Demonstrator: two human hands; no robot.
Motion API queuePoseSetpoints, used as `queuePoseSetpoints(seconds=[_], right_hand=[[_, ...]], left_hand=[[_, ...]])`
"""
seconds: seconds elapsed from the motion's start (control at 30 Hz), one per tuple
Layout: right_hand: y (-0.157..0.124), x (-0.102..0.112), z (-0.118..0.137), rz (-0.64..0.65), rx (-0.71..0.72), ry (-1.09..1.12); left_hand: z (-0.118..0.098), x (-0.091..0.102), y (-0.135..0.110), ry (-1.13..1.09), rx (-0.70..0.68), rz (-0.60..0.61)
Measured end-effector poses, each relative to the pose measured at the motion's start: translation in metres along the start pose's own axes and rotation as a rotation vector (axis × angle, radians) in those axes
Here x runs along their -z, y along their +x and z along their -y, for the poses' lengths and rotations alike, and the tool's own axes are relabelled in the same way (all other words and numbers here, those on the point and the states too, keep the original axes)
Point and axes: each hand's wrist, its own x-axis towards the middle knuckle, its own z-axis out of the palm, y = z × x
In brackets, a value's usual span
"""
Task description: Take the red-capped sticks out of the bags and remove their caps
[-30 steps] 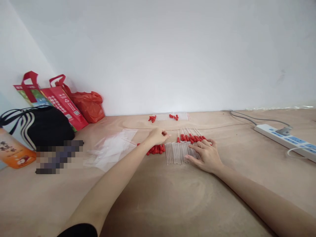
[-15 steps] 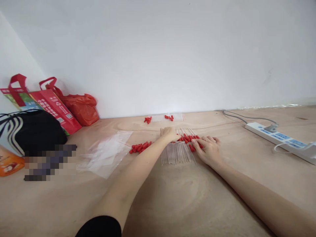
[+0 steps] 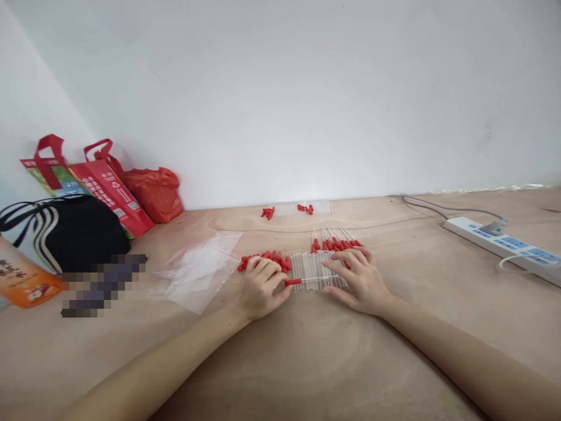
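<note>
Between the thumb and fingertips of my left hand [image 3: 263, 286] is the red cap [image 3: 293, 282] of a thin clear tube [image 3: 319, 279], lying sideways. My right hand [image 3: 362, 280] curves around the tube's far end with thumb and fingers apart. Below the held tube, a row of bare clear tubes [image 3: 311, 263] lies side by side on the table. Behind my right fingers are several red-capped tubes [image 3: 335, 243], their clear stems pointing toward the wall. A pile of loose red caps [image 3: 276, 257] lies behind my left hand, which partly hides it.
Clear plastic bags [image 3: 193, 280] lie left of my left hand. Near the wall, more red caps [image 3: 268, 213] sit by a flat clear bag [image 3: 322, 206]. A power strip [image 3: 504, 242] is at right; a black bag [image 3: 87, 231] and red bags [image 3: 153, 193] stand at left.
My left hand has come back toward me and left from the capped tubes, now with a red-capped tube. My right hand has shifted slightly nearer, its fingers spread over the bare tubes.
</note>
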Motion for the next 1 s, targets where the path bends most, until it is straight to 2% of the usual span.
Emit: queuePoseSetpoints(seconds=[0.17,0.57,0.8,1.0], right_hand=[[0.002,-0.006,0.014,0.012,0.068,0.022],[0.004,-0.012,0.022,0.002,0.069,0.081],[0.004,-0.010,0.028,-0.017,0.107,0.075],[0.003,-0.008,0.028,0.012,0.128,0.097]], left_hand=[[-0.007,-0.005,-0.005,0.008,-0.050,-0.084],[-0.006,-0.008,-0.005,0.012,-0.093,-0.131],[-0.005,-0.012,-0.003,-0.106,-0.145,0.014],[-0.004,-0.007,-0.004,-0.079,-0.173,0.021]])
